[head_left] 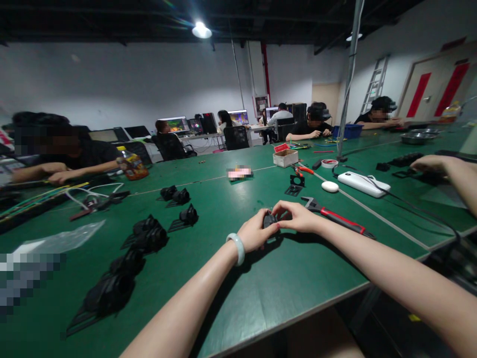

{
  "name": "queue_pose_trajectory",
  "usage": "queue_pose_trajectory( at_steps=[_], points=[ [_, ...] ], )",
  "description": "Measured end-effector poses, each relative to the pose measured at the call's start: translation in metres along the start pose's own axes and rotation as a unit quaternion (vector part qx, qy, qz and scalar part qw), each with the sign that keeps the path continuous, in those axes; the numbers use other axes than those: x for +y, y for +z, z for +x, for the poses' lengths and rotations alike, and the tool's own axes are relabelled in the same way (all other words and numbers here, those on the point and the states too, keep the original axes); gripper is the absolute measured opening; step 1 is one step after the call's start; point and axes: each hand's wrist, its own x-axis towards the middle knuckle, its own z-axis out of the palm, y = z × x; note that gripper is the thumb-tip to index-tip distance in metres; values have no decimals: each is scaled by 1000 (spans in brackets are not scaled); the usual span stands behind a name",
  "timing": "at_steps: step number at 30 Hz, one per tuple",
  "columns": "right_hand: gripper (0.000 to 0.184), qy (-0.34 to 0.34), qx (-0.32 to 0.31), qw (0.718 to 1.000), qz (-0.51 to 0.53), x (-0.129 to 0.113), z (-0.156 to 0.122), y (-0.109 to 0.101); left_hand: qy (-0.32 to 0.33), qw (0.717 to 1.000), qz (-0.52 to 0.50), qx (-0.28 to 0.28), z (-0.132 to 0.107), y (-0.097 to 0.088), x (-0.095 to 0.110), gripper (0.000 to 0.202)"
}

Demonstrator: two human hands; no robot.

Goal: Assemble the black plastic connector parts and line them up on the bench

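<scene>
Both my hands meet over the green table [261, 298] around a small black plastic part [270, 220]. My left hand [255, 232], with a pale bangle on its wrist, grips the part from the left, fingers curled round it. My right hand [298, 217] pinches the same part from the right, thumb and fingers closed on it. Just behind the hands lies an adjustable wrench with a red handle [335, 217]. A small black bracket [295, 186] stands a little farther back.
Several black parts lie in rows at the left [149, 236]. A white power bank [363, 183], a white pod [330, 186], a cardboard box [285, 157] and red pliers [302, 169] sit beyond. Another person's hand [434, 162] rests at the right. Other people sit around the tables.
</scene>
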Motion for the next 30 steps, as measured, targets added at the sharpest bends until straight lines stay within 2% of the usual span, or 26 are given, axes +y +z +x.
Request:
queue_pose_trajectory(
  at_steps=[5,16,20,25,30],
  points=[
    [26,6,-3,1000,16,4,0,1,-3,1000,3,6,0,0,1,46],
    [23,15,0,1000,-19,6,1,3,-6,1000,-2,13,-2,1,0,46],
    [25,26,-6,999,23,5,0,4,-12,1000,-3,3,-4,-1,1,46],
    [37,43,-27,993,107,4,-2,8,-4,1000,-1,-6,-5,-5,0,44],
    [36,64,-24,986,150,4,1,11,2,1000,-7,-19,-6,-7,-4,44]
  ],
)
